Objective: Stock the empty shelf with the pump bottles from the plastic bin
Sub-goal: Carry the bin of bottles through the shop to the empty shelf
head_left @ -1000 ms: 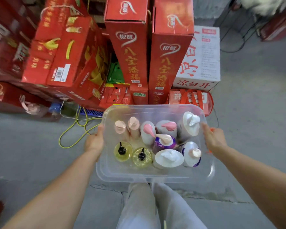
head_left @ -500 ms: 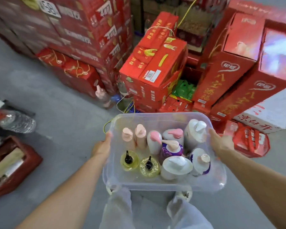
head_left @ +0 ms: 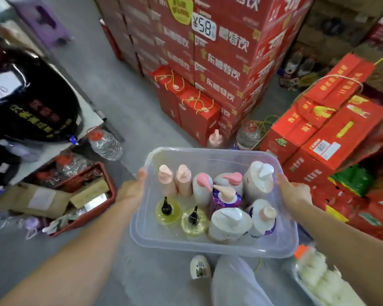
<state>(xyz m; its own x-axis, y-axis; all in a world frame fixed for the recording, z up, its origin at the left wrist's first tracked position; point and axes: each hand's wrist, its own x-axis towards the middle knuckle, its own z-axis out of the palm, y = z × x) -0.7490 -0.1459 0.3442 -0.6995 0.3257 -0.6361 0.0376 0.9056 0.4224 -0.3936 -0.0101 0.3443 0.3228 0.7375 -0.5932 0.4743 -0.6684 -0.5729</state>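
Beside stacked red cartons: gripped plastic bin at both ends, left hand and right hand curled round its rim, pump bottles upright inside. Best carried level, against toppling; shelf out of view.

We get one view: head camera, worn on our head, facing forward and steeply down. Wide-angle lens, straight lines bow near frame edges. Nearest to lens: left hand and right hand gripping short walls of plastic bin, mid-frame, seen from above. Floor lies farther below; red carton stack fills top centre, farthest off. Whole frame smeared, blurred.
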